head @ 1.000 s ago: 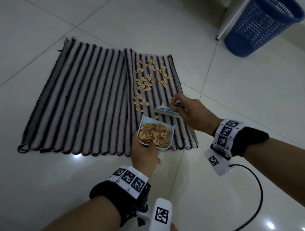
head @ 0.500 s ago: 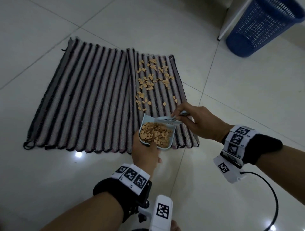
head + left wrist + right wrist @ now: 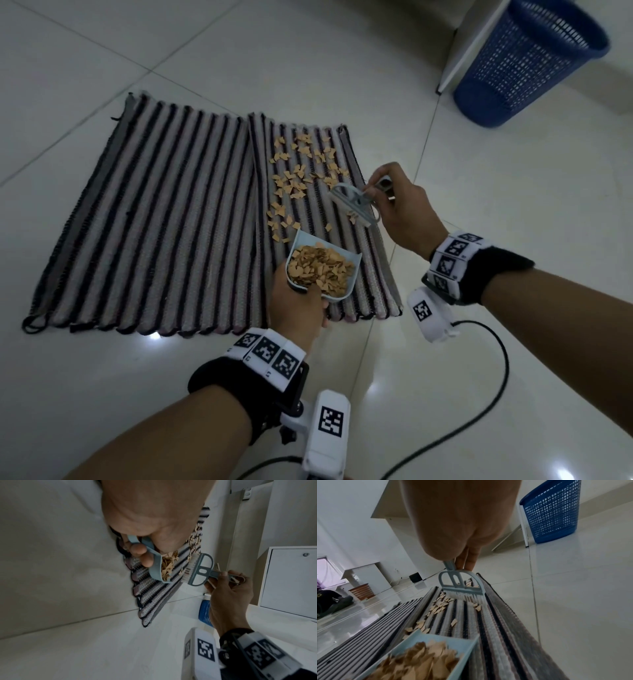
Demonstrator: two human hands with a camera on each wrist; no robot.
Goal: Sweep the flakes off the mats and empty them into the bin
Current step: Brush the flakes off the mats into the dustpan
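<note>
Two striped mats lie side by side on the floor: the left mat (image 3: 154, 222) is bare, and the right mat (image 3: 363, 274) carries scattered tan flakes (image 3: 301, 171). My left hand (image 3: 298, 305) grips the handle of a pale blue dustpan (image 3: 352, 274) heaped with flakes, its mouth resting on the right mat. My right hand (image 3: 400, 209) holds the handle of a small grey-blue brush (image 3: 352, 205). Its bristles (image 3: 467, 596) touch the right mat near its right edge, beyond the dustpan (image 3: 426, 642). The blue mesh bin (image 3: 527, 61) stands at the far right.
Glossy white floor tiles (image 3: 513, 222) surround the mats. A white cabinet edge (image 3: 462, 51) stands just left of the bin. A black cable (image 3: 493, 387) trails from my right wrist across the floor. Low furniture (image 3: 361, 591) stands far off in the right wrist view.
My right hand has lifted the brush from the dustpan's mouth and carried it up the right mat, away from the pan. The dustpan stays where it was.
</note>
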